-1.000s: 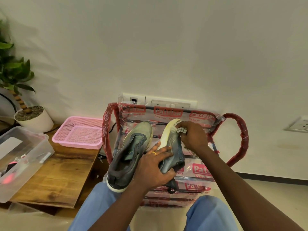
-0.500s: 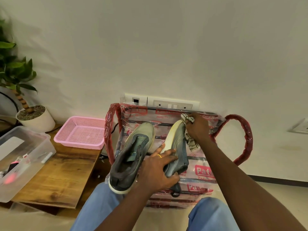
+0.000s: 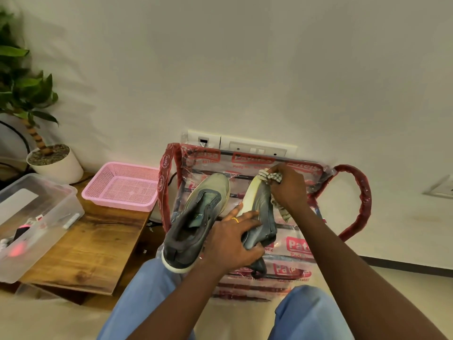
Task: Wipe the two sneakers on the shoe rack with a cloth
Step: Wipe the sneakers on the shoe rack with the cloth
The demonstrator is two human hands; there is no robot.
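Two grey-green sneakers lie on a plastic-wrapped shoe rack (image 3: 297, 244) against the wall. The left sneaker (image 3: 196, 219) rests flat with its heel toward me. The right sneaker (image 3: 261, 212) is tipped on its side, pale sole facing left. My left hand (image 3: 232, 244) grips it around the heel and collar. My right hand (image 3: 288, 186) holds a checked cloth (image 3: 270, 176) bunched against the toe, with a loose end hanging below the wrist.
A pink mesh basket (image 3: 122, 186) and a clear plastic box (image 3: 31, 222) sit on a low wooden table (image 3: 90, 244) to the left, with a potted plant (image 3: 52, 160) behind. Wall sockets (image 3: 245, 147) are above the rack. My knees in blue trousers are below.
My right hand with the cloth has slid up the right sneaker from its side toward the toe tip. My left hand has kept its hold on the heel.
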